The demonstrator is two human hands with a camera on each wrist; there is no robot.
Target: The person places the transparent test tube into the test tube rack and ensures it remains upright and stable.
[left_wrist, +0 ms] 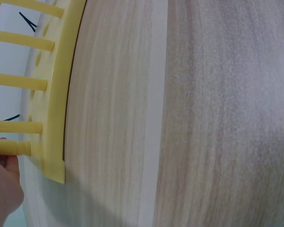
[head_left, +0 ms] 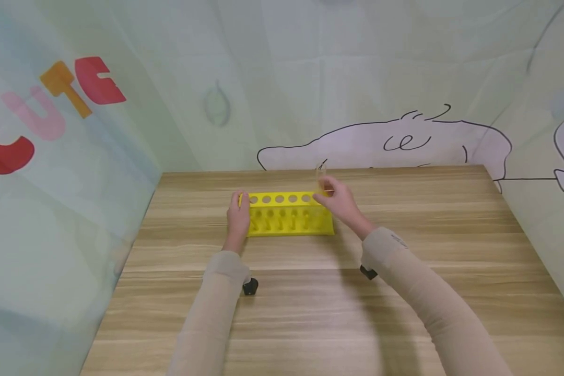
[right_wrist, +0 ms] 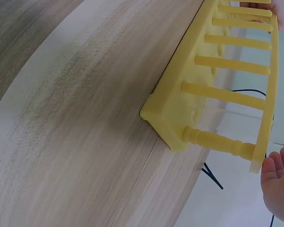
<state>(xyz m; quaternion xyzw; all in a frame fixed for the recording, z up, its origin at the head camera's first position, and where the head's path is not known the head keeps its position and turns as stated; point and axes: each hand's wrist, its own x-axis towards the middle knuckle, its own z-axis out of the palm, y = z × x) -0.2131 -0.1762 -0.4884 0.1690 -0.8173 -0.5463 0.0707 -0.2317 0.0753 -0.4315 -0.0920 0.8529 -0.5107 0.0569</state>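
A yellow test tube rack [head_left: 289, 235] stands on the wooden table, with a row of round holes in its top bar and pegs below. My left hand [head_left: 238, 216] grips the rack's left end; part of that hand [left_wrist: 4, 189] shows beside the end post in the left wrist view. Over the rack's right end, my right hand [head_left: 342, 202] pinches a clear test tube [head_left: 320, 170], which stands about upright. Its lower part is faint behind the fingers, so how deep it sits is hard to tell. In the right wrist view the right hand [right_wrist: 280, 184] touches the top bar's end.
The wood-grain table [head_left: 291, 313] reaches back to a cloth backdrop [head_left: 192, 78] printed with cartoon lines and coloured letters. Small black devices [head_left: 250, 286] sit at both wrists, beneath the beige sleeves [head_left: 207, 318].
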